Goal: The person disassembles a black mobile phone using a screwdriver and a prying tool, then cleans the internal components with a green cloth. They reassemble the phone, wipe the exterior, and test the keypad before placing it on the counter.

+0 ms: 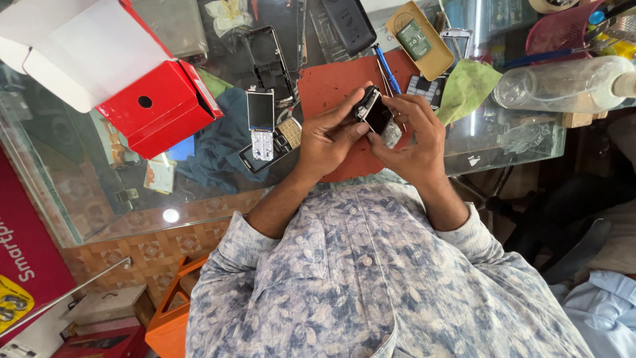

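- Work surface: a glass counter (86, 192) with a transparent top; shelves and a patterned tile floor show through it.
- Mat: a flat, matte, rust-red work mat (331, 89) lies on the glass directly under my hands.
- Held item: a small phone body (375, 113), dark and glossy with a metallic edge, sits above the mat's centre. Both hands grip it.
- My left hand (328, 139) clamps the phone body from its 8 o'clock side, thumb pressed on the face.
- My right hand (417, 136) closes on it from 4 o'clock, fingers curled around the far edge.
- At 9 o'clock from the hands: a loose display module (260, 111) with a shiny rectangular screen, resting over a keypad handset (281, 140) on a dark blue cloth (218, 146).
- At 10 o'clock: a red cardboard box (156, 109), smooth-sided, white flap open.
- At 12 o'clock: a blue-handled screwdriver (386, 68), slim and straight, lies on the mat's far edge.
- At 1 o'clock: a tan plastic tray (434, 63) holding a green battery (414, 40).
- At 2 o'clock: a crumpled green cloth (467, 86), then a clear plastic bottle (563, 83) lying on its side.
- My sleeves are soft floral-print fabric in blue-grey.
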